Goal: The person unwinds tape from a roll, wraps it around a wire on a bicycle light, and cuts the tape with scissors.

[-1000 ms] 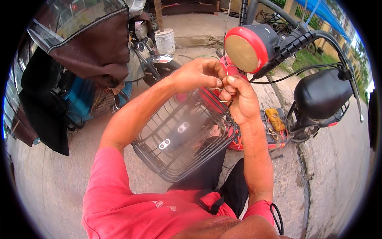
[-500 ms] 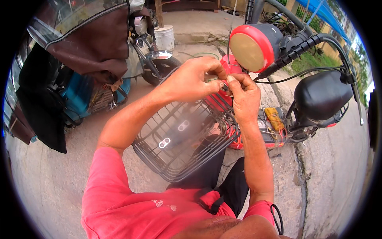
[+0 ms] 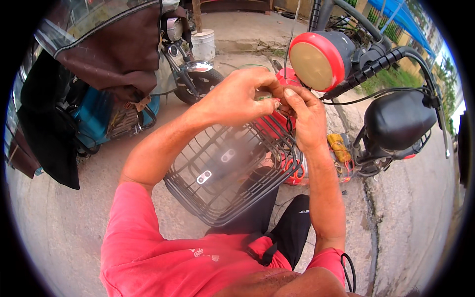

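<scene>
In front of a red scooter, both of my hands are raised and meet fingertip to fingertip above a black wire basket [image 3: 184, 194]. My left hand [image 3: 242, 96] is closed in a pinch, its curled fingers partly around something small and greenish that I cannot make out. Thumb and fingers of my right hand [image 3: 309, 116] are pressed together right beside it; what they grip is hidden. Just beyond my hands is the scooter's round headlight [image 3: 312, 62] with a red rim. Red bodywork [image 3: 269, 127] shows behind the basket.
A black handlebar [image 3: 361, 74] with hanging cables reaches across the right. A yellow device with wires [image 3: 339, 147] and orange-handled scissors [image 3: 297, 171] lie on the scooter's footboard. A black rounded seat [image 3: 401, 119] stands farther right. At left are a brown-covered vehicle [image 3: 109, 54] and a white bucket [image 3: 203, 45].
My right hand has turned slightly, and its thumb now lies more over the left fingertips. The view has shifted a little; both hands stay together.
</scene>
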`<state>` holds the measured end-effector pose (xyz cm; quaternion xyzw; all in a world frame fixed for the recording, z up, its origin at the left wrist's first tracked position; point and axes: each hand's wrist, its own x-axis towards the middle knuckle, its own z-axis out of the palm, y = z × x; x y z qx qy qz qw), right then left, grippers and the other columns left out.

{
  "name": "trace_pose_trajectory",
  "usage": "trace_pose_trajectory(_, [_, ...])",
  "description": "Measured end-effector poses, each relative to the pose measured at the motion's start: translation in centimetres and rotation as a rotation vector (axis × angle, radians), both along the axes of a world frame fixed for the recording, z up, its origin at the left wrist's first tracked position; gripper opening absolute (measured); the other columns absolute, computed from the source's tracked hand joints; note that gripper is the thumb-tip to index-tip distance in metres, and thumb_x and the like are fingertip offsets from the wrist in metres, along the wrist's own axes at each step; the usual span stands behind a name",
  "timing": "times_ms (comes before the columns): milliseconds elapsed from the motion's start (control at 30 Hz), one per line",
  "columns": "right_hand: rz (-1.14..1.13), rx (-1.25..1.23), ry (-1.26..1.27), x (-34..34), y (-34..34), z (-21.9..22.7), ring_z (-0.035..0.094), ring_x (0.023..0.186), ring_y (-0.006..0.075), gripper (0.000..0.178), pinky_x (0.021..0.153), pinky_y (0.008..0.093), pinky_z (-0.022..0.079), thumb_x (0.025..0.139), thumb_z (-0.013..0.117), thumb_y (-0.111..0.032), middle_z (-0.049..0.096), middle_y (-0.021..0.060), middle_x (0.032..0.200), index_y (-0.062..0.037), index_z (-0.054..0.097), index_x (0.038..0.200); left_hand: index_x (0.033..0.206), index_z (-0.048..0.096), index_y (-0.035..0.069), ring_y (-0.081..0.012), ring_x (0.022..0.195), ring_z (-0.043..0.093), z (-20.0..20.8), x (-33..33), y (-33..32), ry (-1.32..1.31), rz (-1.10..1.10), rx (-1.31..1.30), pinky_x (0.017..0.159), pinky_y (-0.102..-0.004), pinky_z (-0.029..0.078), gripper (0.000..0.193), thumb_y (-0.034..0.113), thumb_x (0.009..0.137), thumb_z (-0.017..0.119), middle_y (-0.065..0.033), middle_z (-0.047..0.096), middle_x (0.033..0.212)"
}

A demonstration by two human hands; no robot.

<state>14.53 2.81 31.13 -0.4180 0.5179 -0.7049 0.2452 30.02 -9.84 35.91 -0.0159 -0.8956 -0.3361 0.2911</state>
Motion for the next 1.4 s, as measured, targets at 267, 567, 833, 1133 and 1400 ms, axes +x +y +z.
trace_pose_trajectory(267, [0.074,0.054,-0.030,0.2,0.3,1.4,0.061,0.078,0.0079,0.026,0.072,0.0248,0.050,0.097,0.066,-0.021,0.066,0.0009,0.090,0.0009,0.069,0.109,0.106,0.071,0.000,-0.0201,0.097,0.064,-0.2,0.4,-0.9,-0.044,-0.015,0.057,0.090,-0.0357,0.053,0.026,0.014,0.084,0.069,-0.0102,0.067,0.101])
trace_pose_trajectory(567, [0.247,0.036,-0.108,-0.7,-0.3,0.5,0.056,0.077,0.0058,0.021,0.073,0.0237,0.048,0.099,0.066,-0.023,0.062,-0.0018,0.088,-0.0029,0.066,0.105,0.108,0.071,0.000,-0.0222,0.098,0.065,0.6,1.0,-1.1,-0.121,0.031,-0.050,0.087,-0.0373,0.053,0.032,0.020,0.083,0.069,-0.0117,0.069,0.102])
trace_pose_trajectory(833, [0.278,0.016,-0.126,-0.7,-0.7,0.3,0.055,0.077,0.0073,0.020,0.073,0.0256,0.047,0.097,0.066,-0.022,0.061,-0.0019,0.087,-0.0043,0.063,0.104,0.108,0.072,0.001,-0.0224,0.098,0.066,0.6,1.1,-1.2,-0.166,0.031,0.008,0.088,-0.0368,0.052,0.033,0.021,0.082,0.069,-0.0119,0.070,0.103])
trace_pose_trajectory(1133, [0.271,-0.004,-0.221,-0.4,-0.1,0.4,0.063,0.088,0.0111,0.024,0.080,0.0286,0.052,0.095,0.065,-0.017,0.064,0.0035,0.102,-0.0023,0.061,0.113,0.110,0.071,0.000,-0.0222,0.100,0.066,0.8,1.2,-1.0,-0.185,0.009,0.002,0.090,-0.0370,0.053,0.036,0.020,0.080,0.070,-0.0121,0.069,0.104])
trace_pose_trajectory(1400, [0.209,0.013,-0.105,-0.5,-0.1,-0.2,0.063,0.089,0.0104,0.029,0.079,0.0263,0.052,0.091,0.074,-0.015,0.066,0.0028,0.098,-0.0018,0.062,0.114,0.111,0.069,-0.003,-0.0231,0.101,0.067,0.9,1.4,-0.8,-0.190,0.006,0.006,0.092,-0.0374,0.053,0.039,0.018,0.078,0.070,-0.0134,0.068,0.105])
